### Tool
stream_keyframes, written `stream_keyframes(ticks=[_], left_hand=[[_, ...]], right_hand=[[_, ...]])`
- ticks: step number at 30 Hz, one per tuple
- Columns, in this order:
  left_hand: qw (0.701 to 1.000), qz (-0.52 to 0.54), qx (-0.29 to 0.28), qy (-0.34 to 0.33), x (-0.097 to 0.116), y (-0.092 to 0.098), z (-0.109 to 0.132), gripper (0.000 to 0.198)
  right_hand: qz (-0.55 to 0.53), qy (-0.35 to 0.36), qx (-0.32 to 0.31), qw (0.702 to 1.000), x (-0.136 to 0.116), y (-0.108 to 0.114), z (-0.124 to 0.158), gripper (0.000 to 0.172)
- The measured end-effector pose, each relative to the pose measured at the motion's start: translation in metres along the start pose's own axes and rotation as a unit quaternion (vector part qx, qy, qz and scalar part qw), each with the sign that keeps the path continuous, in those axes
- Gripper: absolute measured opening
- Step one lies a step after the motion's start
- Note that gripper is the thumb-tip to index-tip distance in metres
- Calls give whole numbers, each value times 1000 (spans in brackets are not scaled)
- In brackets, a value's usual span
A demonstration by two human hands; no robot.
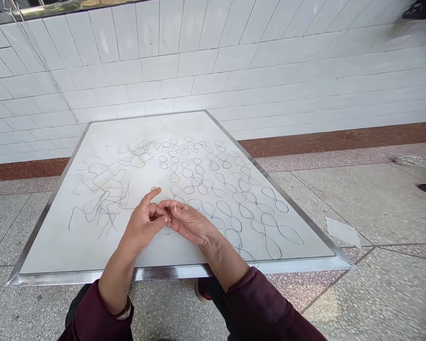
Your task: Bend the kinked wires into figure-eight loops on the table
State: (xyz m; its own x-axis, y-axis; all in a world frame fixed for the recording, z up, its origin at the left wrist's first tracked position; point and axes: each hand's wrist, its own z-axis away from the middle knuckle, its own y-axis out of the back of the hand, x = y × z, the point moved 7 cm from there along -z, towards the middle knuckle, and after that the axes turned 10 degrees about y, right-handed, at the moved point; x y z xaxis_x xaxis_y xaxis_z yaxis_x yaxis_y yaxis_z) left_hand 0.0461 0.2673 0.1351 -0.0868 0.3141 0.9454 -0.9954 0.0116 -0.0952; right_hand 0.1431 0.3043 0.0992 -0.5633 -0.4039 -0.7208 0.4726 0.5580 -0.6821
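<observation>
My left hand [144, 221] and my right hand [187, 221] meet above the near middle of the white table [156, 258]. Between their fingertips they pinch a thin wire [166, 234], part of which curves out below the fingers. One finger of my left hand points away, with a tan wrap [158, 190] at its tip. To the right, several wires bent into figure-eight loops [230, 215] lie spread in rows. Loose bent wires [106, 194] lie on the left, and a tangled heap of wire [142, 149] sits farther back. My fingers hide the middle of the held wire.
A metal edge strip [170, 272] frames the table. Behind it stands a white tiled wall [170, 64]. A whitish scrap [342, 231] lies on the speckled floor at the right. My legs are under the table's near edge.
</observation>
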Motion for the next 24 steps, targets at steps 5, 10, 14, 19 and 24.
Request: stream_keyframes(ticks=[5,10,14,19,24], left_hand=[[1000,20,17,2,0,3,-3,80],[998,33,35,-43,5,4,-5,72],[991,57,99,-74,5,14,-6,63],[990,64,101,-71,1,16,-9,53],[993,56,89,-54,-1,15,-9,51]], right_hand=[[39,-6,19,999,-5,5,2,39],[84,-5,51,995,-10,11,5,33],[159,5,74,985,-12,12,6,25],[226,37,116,966,-15,13,3,25],[278,71,114,951,-25,16,1,22]])
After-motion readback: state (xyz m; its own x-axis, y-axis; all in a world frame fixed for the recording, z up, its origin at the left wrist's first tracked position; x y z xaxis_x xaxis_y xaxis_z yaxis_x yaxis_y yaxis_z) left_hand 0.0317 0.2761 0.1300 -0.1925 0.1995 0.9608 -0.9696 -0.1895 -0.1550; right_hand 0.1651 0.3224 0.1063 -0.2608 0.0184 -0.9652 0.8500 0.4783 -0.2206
